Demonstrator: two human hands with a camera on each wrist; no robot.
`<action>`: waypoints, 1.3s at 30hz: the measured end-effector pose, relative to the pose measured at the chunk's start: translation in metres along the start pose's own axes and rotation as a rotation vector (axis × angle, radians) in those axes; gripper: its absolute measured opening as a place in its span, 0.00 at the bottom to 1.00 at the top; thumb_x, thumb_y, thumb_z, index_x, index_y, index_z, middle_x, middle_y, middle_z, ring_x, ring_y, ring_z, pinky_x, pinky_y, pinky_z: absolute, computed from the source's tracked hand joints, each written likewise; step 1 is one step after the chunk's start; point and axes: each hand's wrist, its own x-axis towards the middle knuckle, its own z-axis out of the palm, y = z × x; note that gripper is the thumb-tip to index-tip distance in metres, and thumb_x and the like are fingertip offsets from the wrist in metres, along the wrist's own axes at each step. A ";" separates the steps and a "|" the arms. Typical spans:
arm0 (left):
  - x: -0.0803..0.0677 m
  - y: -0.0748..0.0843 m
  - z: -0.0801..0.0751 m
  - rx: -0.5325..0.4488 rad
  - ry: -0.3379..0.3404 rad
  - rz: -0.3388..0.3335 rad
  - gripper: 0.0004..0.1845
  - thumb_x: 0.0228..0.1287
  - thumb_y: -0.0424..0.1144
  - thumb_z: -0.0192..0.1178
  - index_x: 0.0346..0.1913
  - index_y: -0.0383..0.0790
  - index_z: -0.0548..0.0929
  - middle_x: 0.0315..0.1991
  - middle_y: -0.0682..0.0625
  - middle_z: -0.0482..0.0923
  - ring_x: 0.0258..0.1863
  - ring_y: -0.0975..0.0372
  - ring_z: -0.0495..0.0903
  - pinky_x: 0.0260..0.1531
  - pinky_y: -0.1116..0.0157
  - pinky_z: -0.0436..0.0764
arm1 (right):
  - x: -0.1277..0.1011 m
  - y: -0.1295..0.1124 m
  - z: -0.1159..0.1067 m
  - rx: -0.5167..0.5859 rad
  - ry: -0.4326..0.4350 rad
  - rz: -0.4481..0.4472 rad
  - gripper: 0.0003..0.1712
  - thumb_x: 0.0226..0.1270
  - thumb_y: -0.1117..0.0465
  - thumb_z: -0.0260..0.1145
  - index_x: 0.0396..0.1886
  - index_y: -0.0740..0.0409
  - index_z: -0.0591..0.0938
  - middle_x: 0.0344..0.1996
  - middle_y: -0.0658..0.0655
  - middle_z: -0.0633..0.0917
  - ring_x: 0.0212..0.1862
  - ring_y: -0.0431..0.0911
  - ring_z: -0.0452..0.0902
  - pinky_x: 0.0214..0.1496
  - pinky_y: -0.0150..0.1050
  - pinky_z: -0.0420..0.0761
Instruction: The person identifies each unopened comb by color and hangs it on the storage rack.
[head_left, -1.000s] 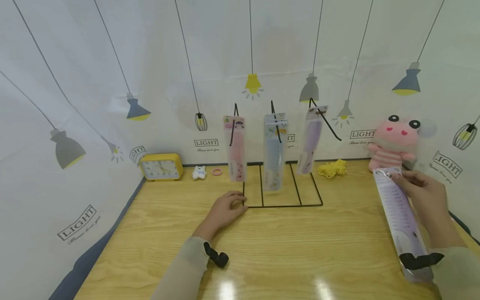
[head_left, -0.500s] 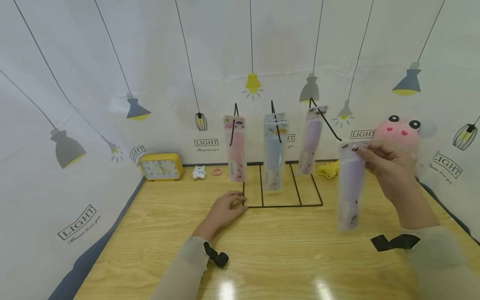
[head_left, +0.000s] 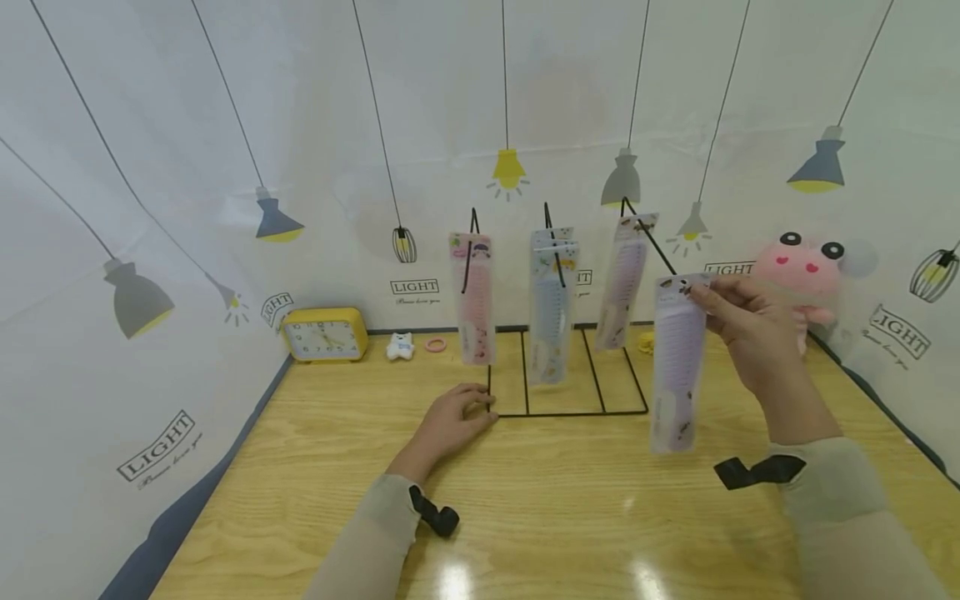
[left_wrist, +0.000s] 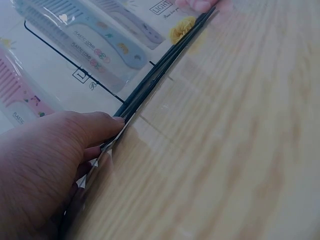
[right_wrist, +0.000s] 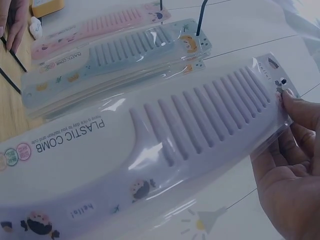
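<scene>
My right hand (head_left: 757, 337) pinches the top corner of a packaged purple comb (head_left: 677, 367), which hangs upright in front of the rack's right hook. In the head view the hook's tip meets the top of this package; in the right wrist view the thumb lies close to the hole in its card. A black wire rack (head_left: 566, 414) stands on the table. My left hand (head_left: 456, 419) holds its front left corner, the thumb (left_wrist: 105, 127) on the wire. From the hooks hang a pink comb (head_left: 474, 308), blue combs (head_left: 550, 317) and another purple comb (head_left: 624, 279), all in clear packaging.
A yellow alarm clock (head_left: 324, 335), a small white figure (head_left: 401, 346) and a pink ring (head_left: 435, 344) sit at the back left. Yellow cord (head_left: 647, 342) and a pink plush toy (head_left: 798, 271) are at the back right, partly hidden. A printed backdrop rises behind the table (head_left: 555, 517).
My right hand has carried the purple comb leftward from beside the plush toy to the rack's right hook, and the package now hangs upright. The left hand stays on the rack's corner.
</scene>
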 end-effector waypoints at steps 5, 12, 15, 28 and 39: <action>0.000 0.001 0.000 0.000 0.002 0.002 0.19 0.71 0.53 0.62 0.60 0.52 0.84 0.68 0.55 0.73 0.69 0.55 0.69 0.69 0.51 0.68 | 0.001 0.004 0.000 -0.033 0.033 0.005 0.05 0.69 0.75 0.64 0.40 0.67 0.85 0.37 0.55 0.89 0.40 0.42 0.85 0.40 0.32 0.85; 0.000 0.002 -0.001 0.005 0.000 -0.005 0.20 0.71 0.54 0.62 0.61 0.52 0.84 0.68 0.55 0.72 0.70 0.55 0.69 0.69 0.51 0.67 | 0.012 0.010 0.000 -0.148 0.078 0.056 0.03 0.68 0.69 0.68 0.40 0.62 0.84 0.38 0.51 0.89 0.41 0.40 0.83 0.41 0.30 0.84; 0.000 0.003 -0.002 0.005 -0.005 -0.005 0.20 0.71 0.54 0.62 0.61 0.52 0.84 0.68 0.55 0.72 0.70 0.55 0.68 0.69 0.50 0.67 | 0.022 0.014 -0.001 -0.218 0.093 0.075 0.05 0.69 0.65 0.68 0.41 0.61 0.84 0.40 0.49 0.88 0.42 0.38 0.83 0.42 0.29 0.84; 0.000 -0.003 0.001 -0.001 0.000 0.017 0.20 0.71 0.53 0.61 0.61 0.52 0.83 0.68 0.55 0.73 0.69 0.55 0.69 0.69 0.51 0.68 | 0.073 0.025 0.001 -0.647 0.172 0.162 0.23 0.71 0.48 0.66 0.54 0.61 0.81 0.41 0.41 0.84 0.46 0.34 0.81 0.49 0.25 0.81; 0.000 -0.003 0.001 -0.012 0.007 0.015 0.20 0.71 0.54 0.62 0.61 0.52 0.84 0.68 0.55 0.73 0.69 0.56 0.69 0.69 0.52 0.68 | 0.089 0.026 0.010 -0.585 0.194 0.192 0.21 0.72 0.52 0.65 0.55 0.62 0.79 0.41 0.41 0.84 0.45 0.35 0.81 0.47 0.23 0.81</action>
